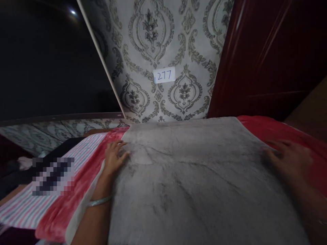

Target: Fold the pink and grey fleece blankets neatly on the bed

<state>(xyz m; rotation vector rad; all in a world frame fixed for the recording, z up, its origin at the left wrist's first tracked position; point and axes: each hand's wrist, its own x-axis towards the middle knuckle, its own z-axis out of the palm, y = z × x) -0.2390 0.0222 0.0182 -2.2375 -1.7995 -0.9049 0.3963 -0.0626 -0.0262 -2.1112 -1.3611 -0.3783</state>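
A grey plush cloth [204, 190] lies spread out in front of me, with creases and darker smudge-like patches across its middle. My left hand [114, 157] is at its left edge, thumb and index finger apart, fingertips at the fabric. On the opposite edge is my right hand [291, 161], smeared by motion, its thumb apart from its fingers. Neither hand visibly grips a fold. A light green bangle [99, 201] circles my left wrist.
Red fabric [258, 127] shows on the right, and a red plush strip [79, 180] beside striped cloth [20, 207] on the left. Behind stand a dark screen [51, 61], patterned wallpaper [189, 41] with a paper label "277" [164, 75], and a dark red glossy panel [263, 58].
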